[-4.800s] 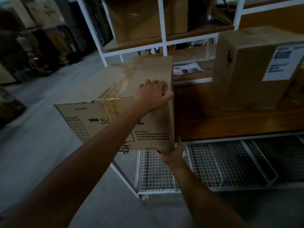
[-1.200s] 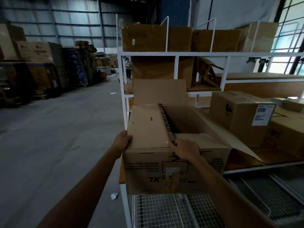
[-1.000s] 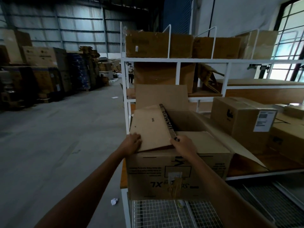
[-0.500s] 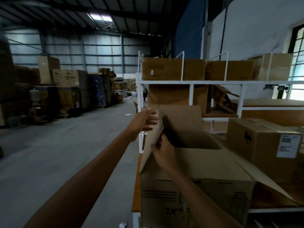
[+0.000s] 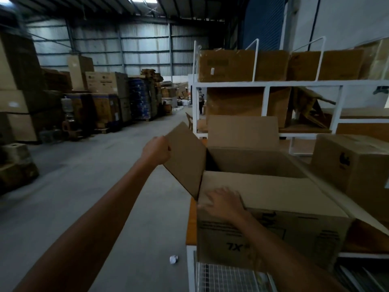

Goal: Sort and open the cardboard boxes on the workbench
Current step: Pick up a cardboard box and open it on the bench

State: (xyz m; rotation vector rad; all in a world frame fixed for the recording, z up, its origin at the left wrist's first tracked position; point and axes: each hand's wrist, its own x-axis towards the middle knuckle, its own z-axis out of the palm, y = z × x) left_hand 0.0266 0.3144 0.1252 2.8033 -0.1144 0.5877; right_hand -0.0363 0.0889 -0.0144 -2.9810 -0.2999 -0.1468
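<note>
Cardboard box (image 5: 305, 234), mouth up; long axis left-right

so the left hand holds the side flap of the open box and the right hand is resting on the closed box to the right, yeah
Not quite. In the head view the left hand does hold the side flap of the open box, but the right hand rests on that same box's near flap, not on the closed box, which stands apart, untouched.
</note>
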